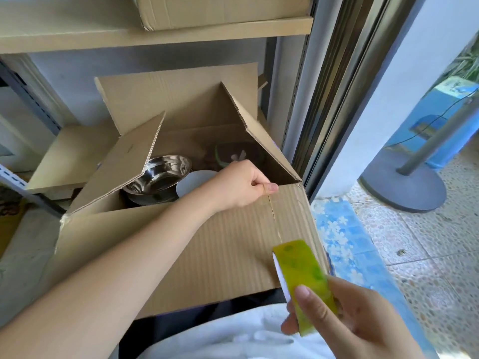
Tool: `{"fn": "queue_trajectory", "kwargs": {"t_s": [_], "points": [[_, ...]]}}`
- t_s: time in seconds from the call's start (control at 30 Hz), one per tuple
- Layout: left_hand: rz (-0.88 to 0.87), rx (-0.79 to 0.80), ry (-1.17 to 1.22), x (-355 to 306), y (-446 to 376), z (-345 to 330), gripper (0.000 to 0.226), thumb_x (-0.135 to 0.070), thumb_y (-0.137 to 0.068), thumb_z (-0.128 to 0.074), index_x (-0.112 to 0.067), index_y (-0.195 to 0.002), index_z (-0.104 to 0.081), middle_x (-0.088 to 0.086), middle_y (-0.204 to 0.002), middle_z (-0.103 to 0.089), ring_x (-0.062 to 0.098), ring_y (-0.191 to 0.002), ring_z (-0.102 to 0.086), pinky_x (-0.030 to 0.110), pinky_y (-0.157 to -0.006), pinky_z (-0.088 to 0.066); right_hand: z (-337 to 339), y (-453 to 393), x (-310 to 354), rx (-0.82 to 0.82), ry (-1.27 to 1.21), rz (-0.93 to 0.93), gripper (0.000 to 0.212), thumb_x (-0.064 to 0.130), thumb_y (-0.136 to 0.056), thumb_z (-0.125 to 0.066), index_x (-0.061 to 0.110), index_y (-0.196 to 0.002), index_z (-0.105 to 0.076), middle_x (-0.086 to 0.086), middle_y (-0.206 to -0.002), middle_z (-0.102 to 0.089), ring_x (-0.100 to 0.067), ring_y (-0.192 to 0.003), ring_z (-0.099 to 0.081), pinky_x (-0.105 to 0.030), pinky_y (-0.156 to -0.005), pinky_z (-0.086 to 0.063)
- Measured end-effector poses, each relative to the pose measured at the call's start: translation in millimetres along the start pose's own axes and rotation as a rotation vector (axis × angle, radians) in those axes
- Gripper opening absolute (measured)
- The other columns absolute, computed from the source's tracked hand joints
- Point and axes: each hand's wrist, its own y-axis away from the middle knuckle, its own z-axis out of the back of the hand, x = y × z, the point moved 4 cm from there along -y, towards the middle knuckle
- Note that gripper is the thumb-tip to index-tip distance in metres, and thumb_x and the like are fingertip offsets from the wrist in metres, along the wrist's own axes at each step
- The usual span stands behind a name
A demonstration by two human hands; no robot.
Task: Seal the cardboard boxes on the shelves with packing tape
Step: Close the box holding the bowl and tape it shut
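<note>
An open cardboard box [207,244] sits on the lower shelf with its side flaps half raised and its near flap hanging toward me. My left hand [241,185] reaches across the box and pinches the end of a clear tape strip [274,218] at the near rim, by the right flap's corner. The strip runs down over the near flap to a yellow-green tape roll [300,275]. My right hand [344,320] grips that roll below the box's right corner.
Inside the box lie a steel bowl [160,174], a white disc [194,182] and a dark item. A second box [220,11] rests on the shelf above [77,37]. A metal upright [298,99] stands right of the box. Tiled floor and a round stand base [404,187] lie further right.
</note>
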Motion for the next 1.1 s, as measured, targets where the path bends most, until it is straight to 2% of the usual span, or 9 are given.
{"fn": "queue_trajectory", "kwargs": {"t_s": [0.1,0.27,0.33,0.4,0.47,0.53,0.67,0.8,1.1], "points": [[-0.006,-0.069,-0.029,-8,7,-3,0.029,-0.043,-0.096,-0.059,-0.023,-0.101,-0.080,0.010,-0.097,-0.076,0.022,-0.098,-0.069,0.038,-0.105,-0.047,1,19,-2,0.024,0.001,-0.047,0.028,0.069,-0.071,-0.041,0.062,-0.093,-0.056,0.024,-0.071,-0.072,0.008,-0.072,-0.068,-0.015,-0.077,-0.050],[-0.083,-0.271,-0.250,-19,34,2,0.037,-0.049,-0.094,-0.060,-0.034,-0.127,-0.067,-0.008,-0.125,-0.069,0.013,-0.117,-0.063,0.040,-0.099,-0.051,6,37,-11,-0.024,-0.200,-0.081,0.048,0.059,-0.069,-0.050,0.018,-0.078,-0.073,0.003,-0.071,-0.076,-0.007,-0.070,-0.072,-0.016,-0.071,-0.049],[-0.301,-0.449,-0.348,-29,72,2,0.041,-0.035,-0.099,-0.055,-0.030,-0.140,-0.056,-0.005,-0.139,-0.060,0.011,-0.130,-0.053,0.037,-0.104,-0.047,6,41,-10,-0.036,-0.206,-0.053,0.050,0.055,-0.074,-0.050,0.011,-0.079,-0.072,0.003,-0.070,-0.075,-0.005,-0.064,-0.069,-0.013,-0.061,-0.043],[-0.518,-0.321,-0.391,-38,115,-14,0.065,-0.033,-0.093,-0.056,-0.020,-0.154,-0.035,-0.003,-0.158,-0.036,0.005,-0.147,-0.029,0.028,-0.120,-0.026,7,46,-10,-0.062,-0.223,-0.033,0.048,0.052,-0.077,-0.050,0.009,-0.080,-0.072,0.002,-0.069,-0.075,-0.003,-0.060,-0.067,-0.011,-0.056,-0.039],[-0.476,-0.053,-0.562,-39,141,-39,0.100,-0.056,-0.089,-0.057,-0.021,-0.159,0.006,-0.009,-0.167,0.008,0.000,-0.151,0.009,0.024,-0.123,0.002,6,50,-12,-0.079,-0.265,-0.028,0.046,0.052,-0.076,-0.051,0.011,-0.079,-0.073,0.000,-0.070,-0.076,-0.008,-0.067,-0.072,-0.015,-0.065,-0.047],[-0.425,-0.051,-0.693,-33,147,-54,0.117,-0.069,-0.082,-0.058,-0.025,-0.154,0.025,-0.012,-0.163,0.024,-0.002,-0.148,0.019,0.027,-0.122,0.006,4,53,-12,-0.086,-0.273,-0.022,0.045,0.051,-0.078,-0.052,0.012,-0.080,-0.074,0.001,-0.071,-0.076,-0.010,-0.071,-0.073,-0.021,-0.074,-0.051],[-0.364,-0.167,-0.707,-29,142,-56,0.115,-0.051,-0.079,-0.063,-0.026,-0.156,0.018,-0.008,-0.167,0.011,0.008,-0.153,0.004,0.037,-0.123,-0.013,1,58,-8,-0.083,-0.200,-0.005,0.037,0.042,-0.092,-0.052,0.015,-0.078,-0.072,0.009,-0.069,-0.075,0.001,-0.066,-0.068,-0.010,-0.063,-0.043],[-0.276,-0.122,-0.687,-38,142,-63,0.102,-0.033,-0.084,-0.058,-0.035,-0.156,0.014,-0.012,-0.166,0.014,0.023,-0.154,0.008,0.055,-0.122,-0.008,7,60,-10,-0.148,-0.138,-0.012,0.039,0.038,-0.095,-0.050,0.014,-0.072,-0.069,0.011,-0.063,-0.073,0.006,-0.054,-0.061,-0.009,-0.057,-0.040],[-0.202,-0.032,-0.548,-57,133,-31,0.081,-0.026,-0.091,-0.052,-0.053,-0.153,-0.008,-0.026,-0.163,-0.001,0.020,-0.154,0.000,0.051,-0.124,-0.009,3,59,-12,-0.157,-0.064,0.030,0.041,0.038,-0.096,-0.051,0.007,-0.075,-0.067,0.015,-0.061,-0.071,0.004,-0.061,-0.066,-0.013,-0.059,-0.045]]}}
